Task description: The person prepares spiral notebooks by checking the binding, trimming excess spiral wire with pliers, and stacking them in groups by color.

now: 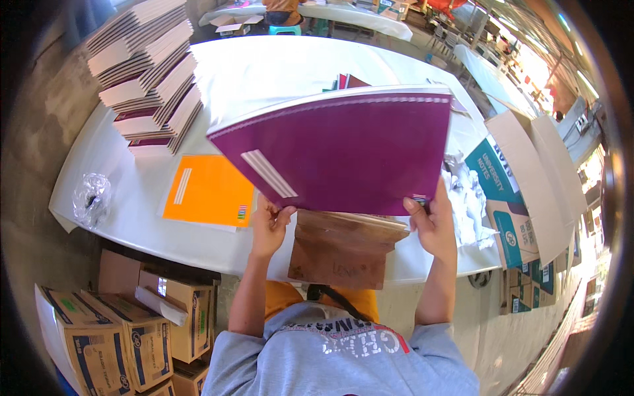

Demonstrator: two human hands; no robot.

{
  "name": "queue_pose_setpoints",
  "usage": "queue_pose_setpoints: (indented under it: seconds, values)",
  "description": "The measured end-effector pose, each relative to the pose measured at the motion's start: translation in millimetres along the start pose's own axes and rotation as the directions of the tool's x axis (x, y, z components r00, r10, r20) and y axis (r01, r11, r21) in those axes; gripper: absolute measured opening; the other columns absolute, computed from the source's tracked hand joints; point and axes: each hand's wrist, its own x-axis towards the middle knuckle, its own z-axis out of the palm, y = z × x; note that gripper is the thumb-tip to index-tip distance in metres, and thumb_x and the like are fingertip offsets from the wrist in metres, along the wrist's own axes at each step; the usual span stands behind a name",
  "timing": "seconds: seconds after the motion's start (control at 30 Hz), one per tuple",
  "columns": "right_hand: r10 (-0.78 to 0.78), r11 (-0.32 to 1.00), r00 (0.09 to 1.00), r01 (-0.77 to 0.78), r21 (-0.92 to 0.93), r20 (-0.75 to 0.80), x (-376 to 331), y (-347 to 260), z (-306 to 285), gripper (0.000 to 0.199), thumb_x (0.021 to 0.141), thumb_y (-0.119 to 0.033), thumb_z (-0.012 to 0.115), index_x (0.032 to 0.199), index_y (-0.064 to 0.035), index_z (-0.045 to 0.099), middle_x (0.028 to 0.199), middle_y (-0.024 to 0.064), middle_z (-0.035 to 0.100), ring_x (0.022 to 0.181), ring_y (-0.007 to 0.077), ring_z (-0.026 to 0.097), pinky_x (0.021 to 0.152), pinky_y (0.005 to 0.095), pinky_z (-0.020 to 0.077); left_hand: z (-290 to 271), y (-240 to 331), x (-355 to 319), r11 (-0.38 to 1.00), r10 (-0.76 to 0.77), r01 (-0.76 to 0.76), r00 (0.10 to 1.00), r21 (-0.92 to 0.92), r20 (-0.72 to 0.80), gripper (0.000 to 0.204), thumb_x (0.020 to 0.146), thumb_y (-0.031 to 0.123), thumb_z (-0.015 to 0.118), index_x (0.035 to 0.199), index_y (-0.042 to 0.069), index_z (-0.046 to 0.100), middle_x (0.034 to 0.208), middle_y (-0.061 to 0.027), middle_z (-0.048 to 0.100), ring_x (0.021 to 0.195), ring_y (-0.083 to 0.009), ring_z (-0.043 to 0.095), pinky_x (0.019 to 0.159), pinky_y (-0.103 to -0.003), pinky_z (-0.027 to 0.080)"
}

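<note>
A purple notebook (pixel 343 155) is held up by its near edge, tilted over the table. My left hand (pixel 271 224) grips its lower left corner, thumb in front. At the lower right corner, my right hand (pixel 430 221) closes on it the same way. Beneath it a brown wooden stand (pixel 340 254) sits at the table's front edge, its upper part hidden by the notebook. An orange notebook (pixel 208 191) lies flat to the left of my left hand. Whether the purple one is a single notebook or several together, I cannot tell.
A tall stack of notebooks (pixel 148 79) rises at the back left. Clear crumpled plastic (pixel 92 198) lies on the left. White crumpled paper (pixel 469 204) and an open carton (pixel 522 191) are at the right. Cartons (pixel 125 336) stand at lower left. A person (pixel 282 13) sits far behind.
</note>
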Motion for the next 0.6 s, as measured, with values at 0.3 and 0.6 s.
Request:
queue_pose_setpoints:
  seconds: [0.3,0.6]
  values:
    - [0.221,0.969,0.946,-0.187,-0.159,0.238,-49,66,-21,0.044,0.080,-0.015,0.065,0.118,-0.0007,0.047,0.104,0.0126,0.060,0.103,0.0202,0.054,0.094,0.0368,0.0369,0,-13,-27,0.896,0.145,-0.165,0.986,0.413,0.079,0.032,0.071,-0.004,0.065,0.100,0.003,0.055,0.089,-0.0110,0.061,0.084,-0.0285,0.054,0.072,-0.036,0.043]
    - [0.153,0.914,0.873,-0.302,-0.269,-0.463,7,194,-133,0.021,0.082,-0.004,0.055,0.103,-0.0039,0.058,0.095,0.0068,0.062,0.091,0.0151,0.058,0.081,0.0259,0.0447,-8,15,-28,0.686,0.134,-0.163,0.986,0.709,0.097,0.043,0.069,-0.001,0.067,0.108,0.002,0.048,0.106,-0.0172,0.052,0.100,-0.0349,0.047,0.087,-0.042,0.038]
